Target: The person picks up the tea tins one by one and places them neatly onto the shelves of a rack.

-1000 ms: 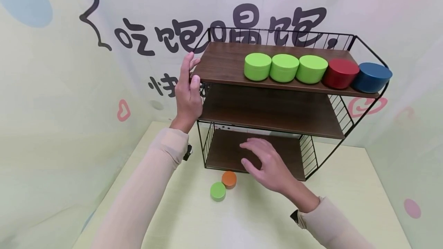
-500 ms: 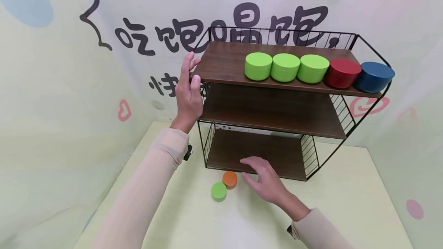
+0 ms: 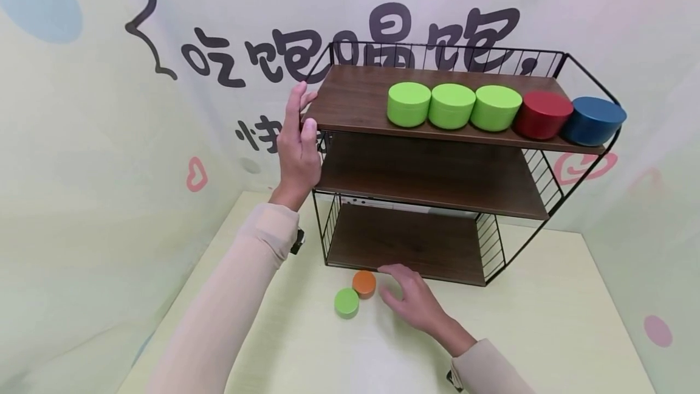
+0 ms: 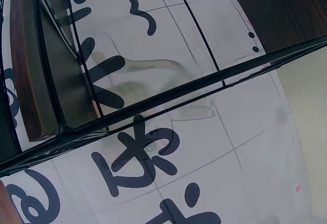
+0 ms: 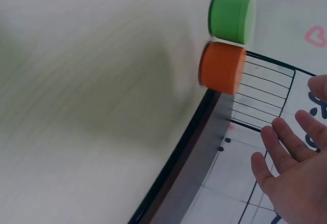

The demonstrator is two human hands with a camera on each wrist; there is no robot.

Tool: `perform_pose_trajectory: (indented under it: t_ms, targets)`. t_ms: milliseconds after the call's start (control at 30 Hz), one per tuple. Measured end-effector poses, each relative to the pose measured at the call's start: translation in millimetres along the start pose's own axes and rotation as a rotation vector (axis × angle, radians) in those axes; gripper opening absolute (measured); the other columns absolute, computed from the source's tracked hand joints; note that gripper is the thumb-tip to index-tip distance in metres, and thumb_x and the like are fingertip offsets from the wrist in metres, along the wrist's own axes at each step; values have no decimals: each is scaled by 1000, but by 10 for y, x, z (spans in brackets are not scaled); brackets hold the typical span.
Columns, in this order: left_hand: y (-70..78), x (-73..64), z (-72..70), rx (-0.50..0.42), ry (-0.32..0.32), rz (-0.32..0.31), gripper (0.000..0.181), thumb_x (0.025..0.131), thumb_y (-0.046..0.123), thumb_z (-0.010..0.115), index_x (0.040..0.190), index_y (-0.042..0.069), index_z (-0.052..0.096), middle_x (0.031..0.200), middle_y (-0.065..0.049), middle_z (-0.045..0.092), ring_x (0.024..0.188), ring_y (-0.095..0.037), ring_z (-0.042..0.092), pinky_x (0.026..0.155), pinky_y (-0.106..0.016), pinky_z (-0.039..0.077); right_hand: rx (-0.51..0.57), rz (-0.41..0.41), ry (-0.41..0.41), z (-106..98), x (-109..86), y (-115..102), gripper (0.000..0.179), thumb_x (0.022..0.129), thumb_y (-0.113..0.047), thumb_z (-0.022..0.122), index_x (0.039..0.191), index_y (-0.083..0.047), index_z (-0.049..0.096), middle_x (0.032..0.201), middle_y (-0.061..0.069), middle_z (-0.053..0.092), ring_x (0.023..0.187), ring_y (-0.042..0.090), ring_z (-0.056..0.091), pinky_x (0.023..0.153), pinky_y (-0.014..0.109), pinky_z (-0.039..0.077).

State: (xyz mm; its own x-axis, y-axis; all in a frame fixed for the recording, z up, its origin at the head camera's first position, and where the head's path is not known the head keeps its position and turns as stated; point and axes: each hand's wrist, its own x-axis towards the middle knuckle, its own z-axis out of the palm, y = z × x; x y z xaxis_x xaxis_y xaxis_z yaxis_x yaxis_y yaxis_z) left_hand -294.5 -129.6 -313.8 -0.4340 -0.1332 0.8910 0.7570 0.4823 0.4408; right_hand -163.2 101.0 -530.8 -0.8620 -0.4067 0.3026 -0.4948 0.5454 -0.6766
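Note:
My left hand [image 3: 297, 157] holds the upper left corner of a three-tier shelf rack [image 3: 432, 166] with dark wood boards and black wire sides. Its thumb lies at the front and its fingers at the side. Only a sliver of that hand enters the left wrist view. Low in front of the rack, my right hand [image 3: 414, 301] is held with fingers loosely spread and nothing in them. Just left of it stand an orange round tin [image 3: 363, 283] and a green round tin [image 3: 347, 302], side by side on the table. Both tins also appear in the right wrist view, beyond the right hand's fingers.
On the top board's right part stand several green tins [image 3: 452, 106], a red tin [image 3: 543, 115] and a blue tin [image 3: 593, 121] in a row along the front edge. The pale table [image 3: 306, 351] meets printed wall sheets [image 3: 164, 126] behind and at both sides.
My right hand has come down and toward me, from in front of the lowest board to beside the orange tin. The left hand keeps its place on the rack.

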Motion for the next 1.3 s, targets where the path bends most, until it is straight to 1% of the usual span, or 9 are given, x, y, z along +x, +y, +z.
perform_pose_trajectory:
  t_ms: [67, 133, 300, 467, 600, 867, 1033, 1167, 1300]
  targets:
    - [0, -2, 1, -1, 0, -2, 53, 96, 26, 34, 144, 5, 45, 132, -11, 63, 85, -27, 62, 58, -32, 29, 2, 4, 13, 29, -10, 27, 36, 89, -15, 72, 123, -6, 66, 123, 4, 67, 119, 24, 60, 99, 51, 46]
    - [0, -2, 3, -2, -1, -1, 53, 96, 26, 34, 144, 5, 45, 132, -11, 63, 85, -27, 63, 58, -32, 29, 10, 7, 22, 52, -16, 46, 37, 88, -15, 72, 123, -4, 66, 123, 5, 67, 118, 25, 61, 98, 50, 46]
    - [1, -2, 2, -2, 5, 7, 53, 97, 26, 34, 144, 5, 45, 131, -11, 63, 100, -25, 63, 60, -33, 30, 17, 29, 3, 125, -35, 105, 38, 89, -16, 72, 124, -4, 65, 125, 5, 64, 120, 24, 59, 99, 46, 47]
    - [3, -5, -5, -6, 7, 6, 53, 97, 26, 34, 144, 5, 45, 131, -11, 63, 99, -24, 63, 59, -33, 29, -2, 37, -17, 189, -43, 141, 43, 87, -17, 73, 127, -7, 63, 131, 9, 61, 123, 26, 57, 100, 47, 46]
    - [0, -4, -3, -7, 10, 8, 53, 97, 25, 34, 144, 4, 45, 130, -12, 63, 111, -21, 62, 61, -34, 30, -11, 23, -15, 226, -19, 148, 48, 85, -15, 75, 130, -6, 61, 135, 14, 58, 125, 30, 56, 101, 49, 45]
    - [1, -4, 8, -11, 8, 2, 53, 97, 26, 34, 144, 5, 45, 131, -11, 63, 113, -19, 61, 61, -33, 28, 6, 51, -41, 296, 17, 140, 50, 86, -15, 75, 133, -6, 60, 140, 14, 55, 129, 32, 53, 104, 49, 42]
    - [-7, 1, 2, -8, 10, 2, 53, 97, 26, 34, 144, 6, 45, 132, -11, 63, 103, -22, 63, 61, -32, 29, -12, 51, -67, 352, 59, 154, 53, 87, -18, 74, 135, -7, 58, 143, 15, 52, 130, 33, 52, 104, 49, 42]
    - [-5, -3, -6, -6, 1, -4, 53, 97, 26, 34, 145, 6, 44, 132, -12, 62, 96, -25, 64, 60, -32, 29, -16, 79, -100, 392, 76, 174, 53, 87, -20, 74, 136, -8, 57, 146, 15, 49, 132, 34, 50, 105, 51, 41]
    - [-2, -6, -9, 0, 1, -9, 53, 97, 26, 34, 145, 6, 44, 133, -10, 62, 97, -25, 64, 58, -32, 27, -9, 92, -120, 453, 67, 191, 50, 89, -19, 72, 136, -7, 58, 147, 17, 48, 131, 37, 50, 105, 53, 41]
